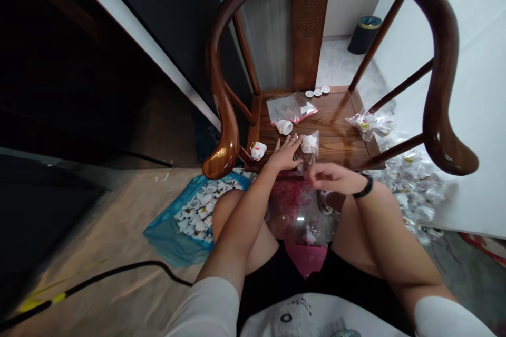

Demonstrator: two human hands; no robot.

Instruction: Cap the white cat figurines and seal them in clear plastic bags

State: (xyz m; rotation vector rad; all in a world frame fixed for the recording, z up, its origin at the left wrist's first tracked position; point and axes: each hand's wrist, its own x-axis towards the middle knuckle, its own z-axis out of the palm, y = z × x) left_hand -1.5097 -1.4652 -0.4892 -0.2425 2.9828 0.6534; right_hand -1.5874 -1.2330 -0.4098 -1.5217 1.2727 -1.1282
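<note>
My left hand (287, 154) lies on the wooden chair seat (336, 139) with its fingers spread. Just right of its fingertips is a small clear bag (310, 144) with a white piece inside. Beyond the hand, a white hollow piece (283, 127) lies on its side by a flat clear bag (292, 108) with a red edge. A white figurine (258, 150) with red and gold marks rests at the seat's left edge. My right hand (329, 176) is over the seat's front edge, its fingers curled and blurred; whether they hold anything is hidden.
Three white round caps (317, 92) sit at the seat's back. A bagged figurine (367, 124) lies at its right edge. Many bagged pieces (415, 184) are piled on the floor right. A blue bag (166, 237) of white pieces lies left. The curved chair rail (445, 63) surrounds the seat.
</note>
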